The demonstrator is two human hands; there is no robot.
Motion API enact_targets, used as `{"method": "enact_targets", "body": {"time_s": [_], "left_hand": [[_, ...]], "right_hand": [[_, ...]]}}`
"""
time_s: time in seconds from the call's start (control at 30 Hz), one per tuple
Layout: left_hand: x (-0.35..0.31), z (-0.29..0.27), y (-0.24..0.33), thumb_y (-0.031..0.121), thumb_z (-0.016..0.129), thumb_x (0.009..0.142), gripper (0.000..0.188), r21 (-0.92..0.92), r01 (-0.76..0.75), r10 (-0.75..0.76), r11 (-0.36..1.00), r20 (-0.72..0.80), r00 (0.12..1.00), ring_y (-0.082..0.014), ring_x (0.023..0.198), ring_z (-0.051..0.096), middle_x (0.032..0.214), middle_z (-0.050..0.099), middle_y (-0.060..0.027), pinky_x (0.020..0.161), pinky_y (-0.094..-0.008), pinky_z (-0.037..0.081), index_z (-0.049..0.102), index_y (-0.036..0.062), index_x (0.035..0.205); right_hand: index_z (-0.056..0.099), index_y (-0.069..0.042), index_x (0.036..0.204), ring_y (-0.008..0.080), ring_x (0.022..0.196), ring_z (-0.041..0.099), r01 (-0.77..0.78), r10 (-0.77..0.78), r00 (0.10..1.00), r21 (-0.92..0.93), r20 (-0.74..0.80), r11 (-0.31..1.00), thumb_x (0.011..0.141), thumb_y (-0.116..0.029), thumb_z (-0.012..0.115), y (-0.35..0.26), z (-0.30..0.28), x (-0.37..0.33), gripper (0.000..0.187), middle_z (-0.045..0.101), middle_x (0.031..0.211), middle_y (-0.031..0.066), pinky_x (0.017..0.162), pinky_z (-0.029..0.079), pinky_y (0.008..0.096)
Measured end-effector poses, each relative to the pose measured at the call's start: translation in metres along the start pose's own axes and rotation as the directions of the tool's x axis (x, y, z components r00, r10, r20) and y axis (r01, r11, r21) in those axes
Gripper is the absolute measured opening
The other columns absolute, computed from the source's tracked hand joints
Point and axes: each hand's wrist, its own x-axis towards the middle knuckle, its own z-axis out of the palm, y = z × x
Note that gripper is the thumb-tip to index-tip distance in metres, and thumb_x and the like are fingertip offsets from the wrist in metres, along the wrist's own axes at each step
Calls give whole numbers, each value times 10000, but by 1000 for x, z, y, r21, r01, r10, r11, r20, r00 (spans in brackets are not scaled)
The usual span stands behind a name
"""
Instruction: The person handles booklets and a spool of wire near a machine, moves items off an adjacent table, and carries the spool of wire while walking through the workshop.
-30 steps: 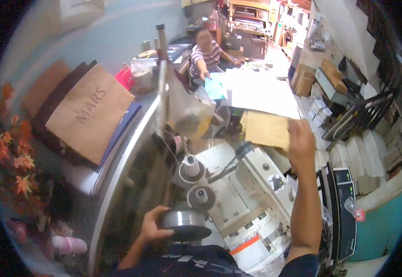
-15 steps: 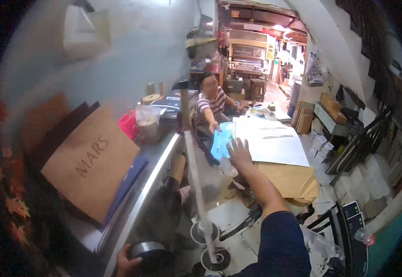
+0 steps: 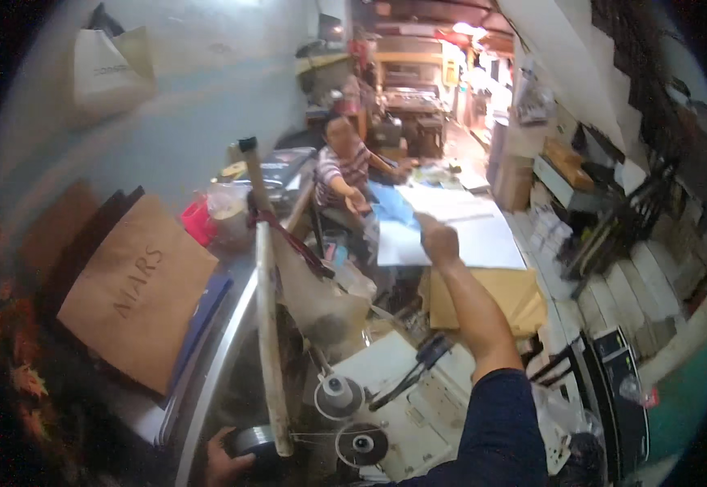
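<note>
The right hand [image 3: 438, 240] reaches out toward twelve o'clock, fingers curled closed on the near edge of a white sheet [image 3: 459, 239] that lies flat on the surface [image 3: 532, 235], probably to slide it. At seven o'clock the left hand [image 3: 225, 464] cups a dark round wheel [image 3: 257, 445] on the white machine [image 3: 402, 398], steadying it; its grip looks closed, though blurred. A seated person [image 3: 341, 174] works opposite.

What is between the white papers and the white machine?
In the head view, a stack of brown envelopes lies between the white papers and the white machine.
</note>
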Motion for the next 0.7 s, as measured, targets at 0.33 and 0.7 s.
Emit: {"method": "enact_targets", "body": {"time_s": [0.33,0.7], "left_hand": [[6,67,29,332,785,640,878,-222,-95,153,970,261,953,-304,1214,435,1313,438,-173,1029,-408,347,380,-54,1316],[-61,125,71,501,843,550,985,-184,-45,151,982,619,771,-258,1143,476,1244,468,-138,980,-378,375,421,-18,1273]], "right_hand": [[598,-38,1085,274,870,654,-577,695,715,497,-77,648,851,-205,613,-63,-377,-134,288,652,972,172,789,517,387],[441,27,1266,323,828,667,-511,930,-258,779,263,-363,767,-114,709,-292,-527,-533,583,604,1113,215,668,566,403]]}}
